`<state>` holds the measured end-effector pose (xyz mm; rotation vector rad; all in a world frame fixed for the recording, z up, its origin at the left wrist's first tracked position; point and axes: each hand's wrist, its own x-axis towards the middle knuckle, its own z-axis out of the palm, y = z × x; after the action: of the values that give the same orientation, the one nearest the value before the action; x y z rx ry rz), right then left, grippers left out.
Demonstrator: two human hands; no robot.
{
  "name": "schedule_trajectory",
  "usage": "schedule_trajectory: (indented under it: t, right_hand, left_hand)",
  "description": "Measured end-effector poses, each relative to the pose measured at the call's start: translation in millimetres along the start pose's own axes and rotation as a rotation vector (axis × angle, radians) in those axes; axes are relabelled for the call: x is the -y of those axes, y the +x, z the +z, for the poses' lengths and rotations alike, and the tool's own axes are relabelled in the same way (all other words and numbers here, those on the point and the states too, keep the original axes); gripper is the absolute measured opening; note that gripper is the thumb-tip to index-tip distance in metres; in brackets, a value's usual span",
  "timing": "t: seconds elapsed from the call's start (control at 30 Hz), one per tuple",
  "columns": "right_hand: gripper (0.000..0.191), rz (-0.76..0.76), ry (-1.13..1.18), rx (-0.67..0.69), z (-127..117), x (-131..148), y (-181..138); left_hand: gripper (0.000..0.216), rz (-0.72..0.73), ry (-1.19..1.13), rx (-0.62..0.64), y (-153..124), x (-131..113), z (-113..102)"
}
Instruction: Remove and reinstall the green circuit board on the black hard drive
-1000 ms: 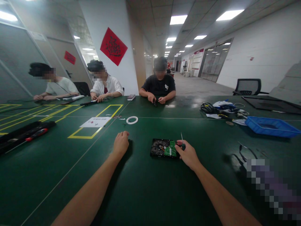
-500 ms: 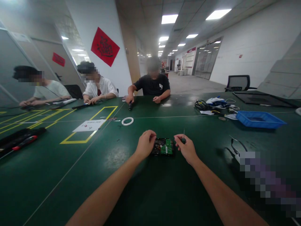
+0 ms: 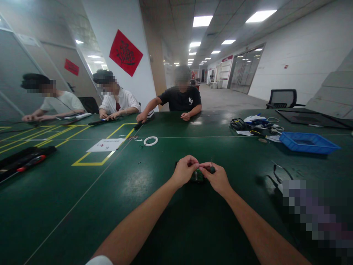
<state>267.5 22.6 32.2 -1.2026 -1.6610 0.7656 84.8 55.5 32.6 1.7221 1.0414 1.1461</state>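
A hard drive with a green circuit board lies on the green table, mostly hidden behind my two hands. My right hand grips a small screwdriver with a dark handle, its thin shaft pointing up. My left hand is closed above the drive, its fingertips meeting the fingertips of my right hand at the screwdriver. What the left fingers pinch is too small to tell.
A blue tray and a heap of cables lie at the right. A white ring, a paper sheet in a yellow-taped box and a black tool case lie left. Three people sit across the table.
My left hand has moved right from the bare table to above the drive and now meets my right hand, which shifted slightly left with the screwdriver. The person opposite has reached an arm out sideways.
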Motion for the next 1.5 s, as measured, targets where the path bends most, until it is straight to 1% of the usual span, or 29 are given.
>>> schedule_trajectory:
  t: [0.17,0.33,0.4,0.5,0.57,0.6,0.67,0.73,0.83,0.93,1.03,1.13,1.27,1.5]
  right_hand:
    - [0.026,0.005,-0.048,-0.014,-0.6,4.3,-1.4]
    - [0.026,0.002,-0.099,0.009,-3.3,1.7,-0.1]
    - [0.026,0.014,-0.124,-0.024,-5.8,-2.0,1.4]
    - [0.025,0.067,-0.205,-0.104,-11.0,-8.2,4.2]
    - [0.024,0.095,-0.258,-0.122,-13.5,-11.4,6.3]
    - [0.024,0.104,-0.276,-0.12,-14.0,-12.5,7.5]
    - [0.024,0.106,-0.297,-0.11,-12.9,-14.3,10.5]
    - [0.024,0.097,-0.316,-0.101,-9.7,-15.8,14.6]
    - [0.024,0.066,-0.36,-0.084,-3.7,-18.1,23.3]
    - [0.02,0.025,-0.417,-0.063,1.2,-20.3,33.7]
    - [0.015,-0.021,-0.47,-0.013,4.6,-21.3,42.5]
    - [0.014,-0.048,-0.535,0.038,6.3,-20.2,47.0]
    - [0.017,-0.068,-0.643,0.111,7.2,-13.8,48.3]
    - [0.009,-0.054,-0.827,0.172,10.8,4.5,52.1]
  left_hand:
    - [0.007,0.004,0.022,0.033,0.1,-4.1,-0.6]
    - [0.01,0.017,0.084,0.065,1.2,-5.0,-1.7]
    - [0.014,0.053,0.203,0.064,-1.0,-5.8,-5.2]
    - [0.02,0.175,0.522,0.037,-12.3,-5.3,-13.2]
    - [0.029,0.263,0.704,0.039,-23.6,-2.2,-18.0]
    - [0.037,0.293,0.767,0.049,-29.1,0.1,-19.7]
    - [0.058,0.324,0.858,0.081,-37.6,5.5,-21.4]
    - [0.073,0.327,0.917,0.108,-41.1,10.8,-21.5]
    - [0.079,0.318,0.944,0.146,-39.3,16.8,-20.4]
    - [0.076,0.309,0.931,0.161,-36.4,20.1,-19.8]
    - [0.075,0.302,0.928,0.157,-36.1,20.7,-20.1]
    - [0.072,0.315,0.943,0.176,-36.8,19.5,-20.6]
    - [0.069,0.326,0.956,0.192,-36.6,18.7,-20.9]
    - [0.071,0.329,0.969,0.184,-36.5,18.0,-21.2]
